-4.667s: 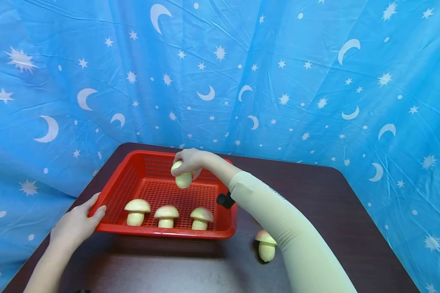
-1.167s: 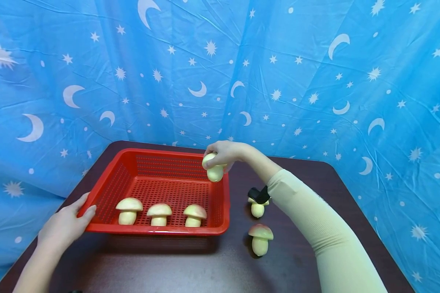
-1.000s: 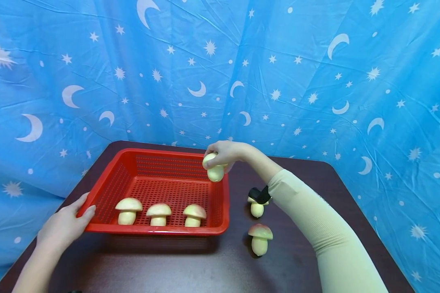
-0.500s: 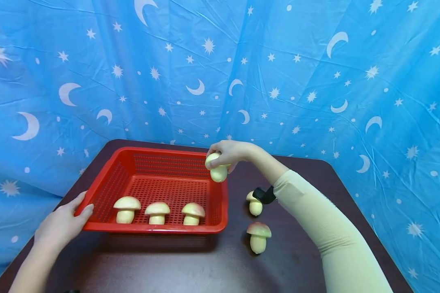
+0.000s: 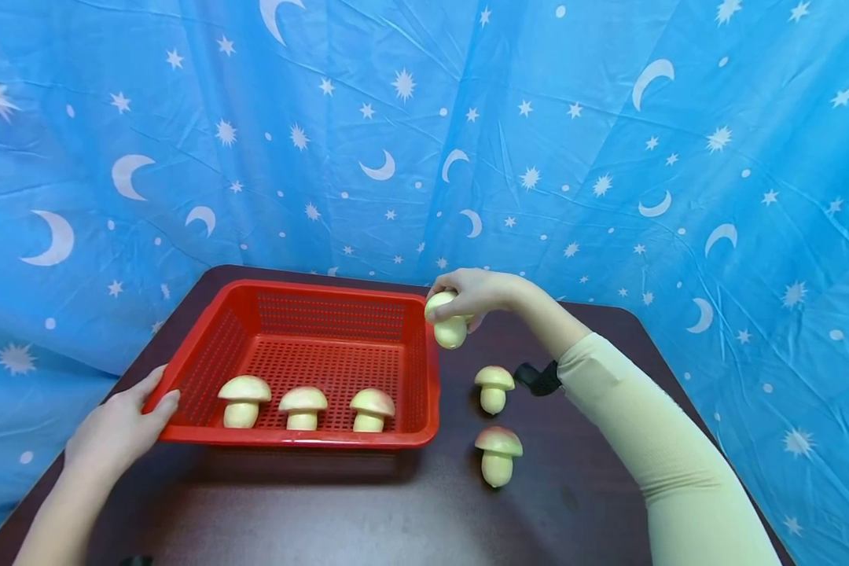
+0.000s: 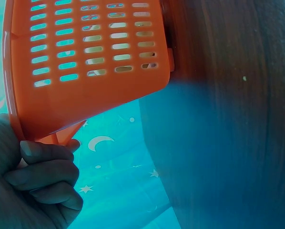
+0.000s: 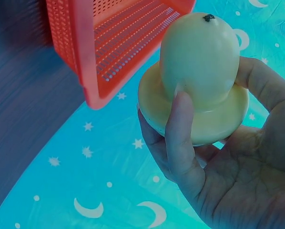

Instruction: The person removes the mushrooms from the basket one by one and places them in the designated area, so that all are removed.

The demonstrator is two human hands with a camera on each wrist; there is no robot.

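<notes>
My left hand (image 5: 116, 428) grips the front left corner of a red plastic basket (image 5: 297, 440); the left wrist view shows the fingers (image 6: 45, 171) curled at its rim. Along the basket's front side stand three toy mushrooms: a left one (image 5: 242, 413), a middle one (image 5: 302, 419) and a right one (image 5: 369, 420). Just past the basket's right rim, my right hand (image 5: 477, 291) holds another toy mushroom (image 5: 450, 332) in the air. Its stem (image 7: 199, 59) and cap lie between thumb and fingers in the right wrist view.
Right of the basket, two more toy mushrooms lie on the dark wooden table (image 5: 311, 511), a farther one (image 5: 494, 399) and a nearer one (image 5: 498, 465). A blue curtain (image 5: 368, 118) with moons and stars surrounds the table's back and sides.
My right hand has carried its mushroom from above the basket's inside rightward past the rim. The farther table mushroom, earlier hidden by the arm, now shows. My left hand keeps its grip.
</notes>
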